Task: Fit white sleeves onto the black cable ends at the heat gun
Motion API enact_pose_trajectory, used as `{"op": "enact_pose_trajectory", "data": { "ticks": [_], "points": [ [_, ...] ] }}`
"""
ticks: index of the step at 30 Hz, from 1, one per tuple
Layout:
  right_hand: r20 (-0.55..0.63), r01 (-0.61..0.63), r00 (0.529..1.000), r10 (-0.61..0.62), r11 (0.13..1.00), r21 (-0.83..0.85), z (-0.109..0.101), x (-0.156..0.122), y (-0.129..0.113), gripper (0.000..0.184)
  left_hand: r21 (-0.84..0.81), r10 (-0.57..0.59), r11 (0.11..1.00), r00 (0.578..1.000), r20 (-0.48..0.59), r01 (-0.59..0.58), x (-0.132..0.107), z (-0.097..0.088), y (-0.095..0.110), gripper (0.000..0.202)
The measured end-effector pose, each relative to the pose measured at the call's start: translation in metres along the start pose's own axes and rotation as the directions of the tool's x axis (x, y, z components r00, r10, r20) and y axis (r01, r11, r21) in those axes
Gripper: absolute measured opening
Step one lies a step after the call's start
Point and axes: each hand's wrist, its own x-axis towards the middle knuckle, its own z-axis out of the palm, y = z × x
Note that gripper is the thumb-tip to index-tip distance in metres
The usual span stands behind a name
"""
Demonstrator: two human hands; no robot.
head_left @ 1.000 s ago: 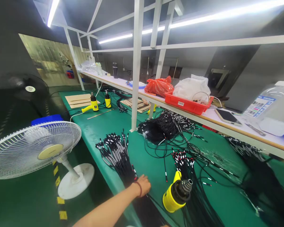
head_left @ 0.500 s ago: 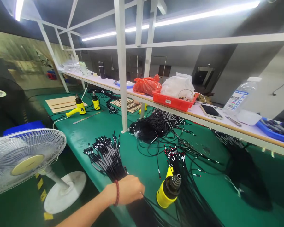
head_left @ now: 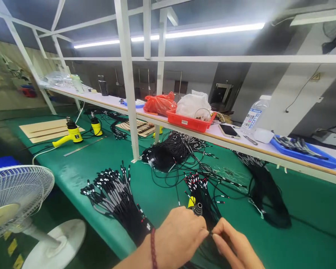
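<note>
My left hand (head_left: 179, 239), with a red beaded bracelet, and my right hand (head_left: 235, 243) meet low in the view, their fingertips pinching black cable strands (head_left: 211, 232) from a bundle with red-and-white tipped ends (head_left: 201, 190). A yellow-and-black heat gun (head_left: 194, 205) lies just beyond my left hand, which hides most of it. To the left of my hands is a fanned bundle of black cables with white tips (head_left: 114, 198). A dense black cable coil (head_left: 165, 157) sits farther back, and another black bundle (head_left: 264, 194) lies to the right.
The green workbench (head_left: 106, 164) holds yellow heat guns (head_left: 72, 134), a steel ruler (head_left: 84, 147) and wooden boards (head_left: 47, 130). Overhead, a white shelf (head_left: 212, 136) carries an orange crate (head_left: 190, 122) and a blue tray (head_left: 305, 157). A white fan (head_left: 14, 190) stands at the left.
My right hand has come into view and joined my left hand at the cables. My left hand has moved right, now covering most of the heat gun. The whole scene has shifted left in view.
</note>
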Motion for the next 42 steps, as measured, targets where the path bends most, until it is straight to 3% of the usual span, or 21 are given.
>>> {"op": "enact_pose_trajectory", "data": {
  "ticks": [2,5,13,22,31,42],
  "points": [
    [-0.057,0.022,0.998,-0.022,1.000,0.005,-0.006,0.005,-0.005,0.030,-0.042,-0.021,0.999,0.998,-0.057,0.018,-0.002,0.000,-0.004,0.027],
    [-0.044,0.019,0.999,-0.018,1.000,0.021,-0.013,0.013,-0.008,0.032,-0.087,-0.044,0.996,0.994,-0.097,0.036,-0.003,-0.002,-0.011,0.023],
    [-0.062,-0.033,0.998,0.031,0.999,-0.043,-0.016,0.027,-0.004,0.032,-0.188,-0.225,0.960,0.970,-0.091,0.206,0.004,0.005,-0.027,0.028],
    [-0.155,-0.034,0.988,0.015,0.992,-0.120,-0.011,0.041,0.004,0.032,-0.271,-0.319,0.919,0.945,-0.075,0.288,0.019,0.019,-0.036,0.036],
    [-0.190,-0.033,0.982,0.000,0.985,-0.171,-0.006,0.051,0.018,0.028,-0.354,-0.372,0.888,0.912,-0.174,0.294,0.025,0.033,-0.044,0.032],
    [-0.159,-0.076,0.986,0.044,0.976,-0.204,-0.004,0.054,0.021,0.027,-0.404,-0.377,0.870,0.909,-0.179,0.281,0.030,0.042,-0.052,0.027]
  ]
}}
